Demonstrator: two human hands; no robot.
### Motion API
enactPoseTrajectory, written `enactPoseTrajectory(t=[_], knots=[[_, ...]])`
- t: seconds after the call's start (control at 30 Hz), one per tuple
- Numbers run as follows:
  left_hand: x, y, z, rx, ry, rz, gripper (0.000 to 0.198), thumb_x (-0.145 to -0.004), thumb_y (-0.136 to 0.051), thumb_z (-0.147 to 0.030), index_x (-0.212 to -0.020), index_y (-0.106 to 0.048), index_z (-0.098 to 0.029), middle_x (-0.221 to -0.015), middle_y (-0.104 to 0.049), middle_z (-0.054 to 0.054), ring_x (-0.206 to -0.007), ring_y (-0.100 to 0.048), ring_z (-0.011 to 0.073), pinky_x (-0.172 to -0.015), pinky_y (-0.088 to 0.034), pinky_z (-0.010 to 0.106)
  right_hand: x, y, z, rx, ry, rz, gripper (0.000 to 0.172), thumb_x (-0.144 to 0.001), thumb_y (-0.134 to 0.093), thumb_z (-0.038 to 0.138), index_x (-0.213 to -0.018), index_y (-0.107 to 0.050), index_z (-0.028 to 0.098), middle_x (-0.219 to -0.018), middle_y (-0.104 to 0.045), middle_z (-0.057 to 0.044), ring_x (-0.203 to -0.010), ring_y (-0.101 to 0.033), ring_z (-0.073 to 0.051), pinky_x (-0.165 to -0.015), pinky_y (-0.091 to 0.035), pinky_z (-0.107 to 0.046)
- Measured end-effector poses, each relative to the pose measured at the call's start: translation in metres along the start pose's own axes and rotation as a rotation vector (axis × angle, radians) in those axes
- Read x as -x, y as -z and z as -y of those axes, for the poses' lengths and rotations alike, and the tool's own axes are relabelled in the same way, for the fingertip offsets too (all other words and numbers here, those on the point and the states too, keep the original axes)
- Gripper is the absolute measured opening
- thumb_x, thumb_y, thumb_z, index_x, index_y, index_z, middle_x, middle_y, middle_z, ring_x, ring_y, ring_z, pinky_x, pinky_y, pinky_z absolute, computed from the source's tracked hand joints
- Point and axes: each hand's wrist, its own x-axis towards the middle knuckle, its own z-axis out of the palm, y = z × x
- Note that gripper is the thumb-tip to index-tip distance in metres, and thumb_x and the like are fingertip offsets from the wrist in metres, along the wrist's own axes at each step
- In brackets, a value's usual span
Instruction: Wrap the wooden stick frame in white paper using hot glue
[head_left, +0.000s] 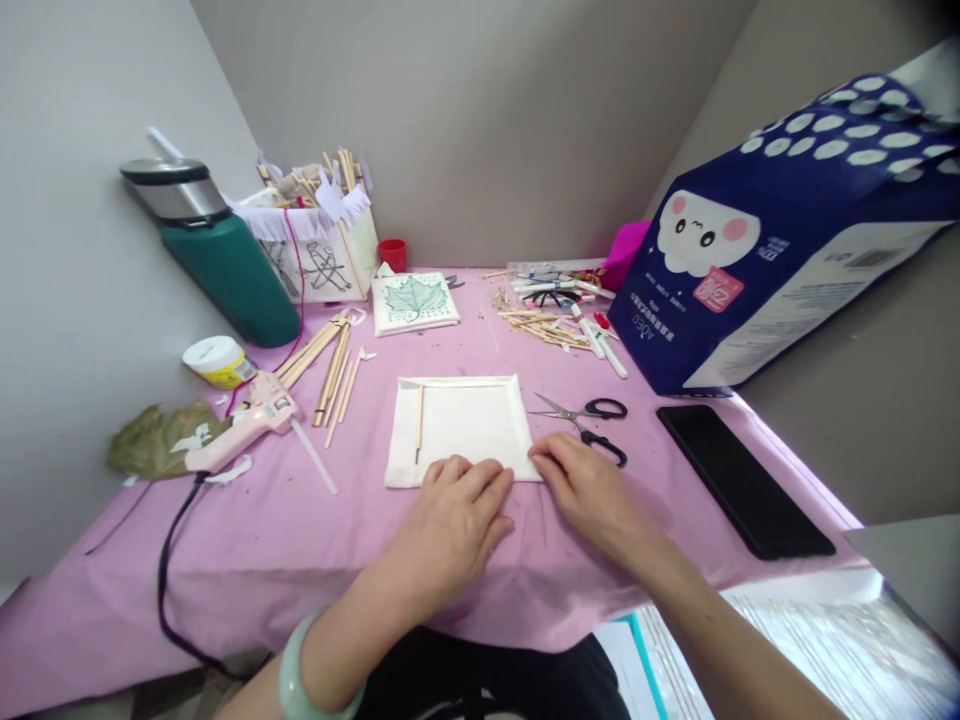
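A white square paper frame (461, 425) with a thin wooden stick along its left side lies on the pink tablecloth (300, 540). My left hand (454, 515) rests flat, fingers stretched onto the frame's near edge. My right hand (585, 490) lies beside the frame's near right corner, fingertips touching that corner, fingers loosely curled with nothing visible in them. Black-handled scissors (589, 420) lie just beyond my right hand.
A pink glue gun (244, 425) with a black cord lies at left, next to loose wooden sticks (330, 365) and a tape roll (214, 360). A green flask (217, 250), a leaf drawing (414, 300), pens (570, 300), a blue tissue pack (780, 240) and a black phone (742, 480) surround them.
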Motion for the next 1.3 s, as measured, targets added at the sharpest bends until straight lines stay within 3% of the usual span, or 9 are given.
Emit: enactPoseTrajectory(t=[0.13,0.27,0.67,0.83,0.93,1.0,1.13,1.23,1.3], knots=[[-0.005,-0.001,0.002,-0.018,0.004,0.016,0.032,-0.091,-0.048,-0.034,-0.118,-0.054,-0.019,-0.113,-0.057,0.008,-0.090,-0.046,0.0242,-0.081,-0.040,0.044,0.012,0.005,-0.008,-0.104,0.151,-0.146,0.020,-0.095,-0.042,0.021,-0.099,-0.061,0.022,-0.095,-0.060,-0.006,-0.091,-0.056,-0.019,-0.080,-0.045,-0.034],[-0.007,-0.001,0.004,0.008,0.007,0.024,0.033,-0.091,-0.049,-0.034,-0.121,-0.053,-0.020,-0.113,-0.056,0.008,-0.092,-0.045,0.0248,-0.082,-0.040,0.044,0.023,-0.004,-0.006,0.105,0.372,-0.106,0.025,-0.093,-0.045,0.016,-0.108,-0.064,0.020,-0.091,-0.061,-0.007,-0.084,-0.053,-0.020,-0.073,-0.041,-0.036],[-0.006,0.006,0.009,0.260,0.028,-0.035,0.029,-0.088,-0.055,-0.033,-0.114,-0.058,-0.020,-0.111,-0.057,0.007,-0.098,-0.048,0.0232,-0.089,-0.042,0.043,0.016,-0.017,-0.009,0.344,0.404,-0.095,0.029,-0.093,-0.048,0.025,-0.118,-0.061,0.017,-0.100,-0.061,-0.010,-0.090,-0.051,-0.023,-0.075,-0.040,-0.038],[0.010,0.015,0.025,0.431,0.099,-0.360,0.031,-0.090,-0.049,-0.022,-0.120,-0.055,-0.018,-0.116,-0.056,0.010,-0.109,-0.051,0.0190,-0.094,-0.044,0.033,0.017,-0.019,-0.016,0.324,0.429,-0.147,0.032,-0.092,-0.050,0.030,-0.120,-0.059,0.016,-0.104,-0.061,-0.012,-0.091,-0.053,-0.024,-0.079,-0.042,-0.040],[0.032,0.030,0.054,0.172,0.276,-0.619,0.032,-0.088,-0.045,-0.014,-0.117,-0.056,-0.015,-0.117,-0.056,0.011,-0.111,-0.051,0.0207,-0.098,-0.042,0.035,0.015,-0.018,-0.014,0.289,0.474,-0.204,0.036,-0.092,-0.050,0.032,-0.123,-0.056,0.015,-0.109,-0.061,-0.013,-0.097,-0.054,-0.026,-0.084,-0.042,-0.042],[0.049,0.043,0.079,-0.121,0.487,-0.684,0.035,-0.085,-0.044,-0.011,-0.117,-0.057,-0.012,-0.116,-0.056,0.014,-0.111,-0.049,0.0249,-0.099,-0.039,0.040,0.011,-0.018,-0.010,0.275,0.503,-0.211,0.038,-0.092,-0.050,0.033,-0.126,-0.053,0.016,-0.115,-0.061,-0.013,-0.103,-0.054,-0.027,-0.088,-0.042,-0.043],[0.076,0.062,0.120,-0.544,0.892,-0.475,0.041,-0.081,-0.045,-0.014,-0.120,-0.056,-0.011,-0.116,-0.057,0.019,-0.109,-0.046,0.0359,-0.089,-0.039,0.051,0.008,-0.020,0.004,0.268,0.527,-0.164,0.044,-0.092,-0.050,0.034,-0.131,-0.047,0.015,-0.116,-0.062,-0.013,-0.106,-0.054,-0.027,-0.089,-0.043,-0.044],[0.088,0.066,0.137,-0.616,1.017,-0.303,0.039,-0.082,-0.042,-0.015,-0.118,-0.056,-0.010,-0.108,-0.060,0.020,-0.103,-0.049,0.0380,-0.081,-0.040,0.049,0.016,-0.021,0.013,0.259,0.556,-0.083,0.045,-0.091,-0.053,0.030,-0.132,-0.046,0.013,-0.114,-0.063,-0.013,-0.103,-0.056,-0.026,-0.088,-0.045,-0.044],[0.092,0.065,0.143,-0.626,1.033,-0.276,0.039,-0.083,-0.041,-0.016,-0.119,-0.056,-0.011,-0.107,-0.060,0.020,-0.103,-0.049,0.0378,-0.079,-0.039,0.048,0.024,-0.021,0.015,0.256,0.591,-0.050,0.042,-0.090,-0.054,0.026,-0.130,-0.049,0.012,-0.116,-0.063,-0.014,-0.106,-0.055,-0.026,-0.090,-0.044,-0.044]])
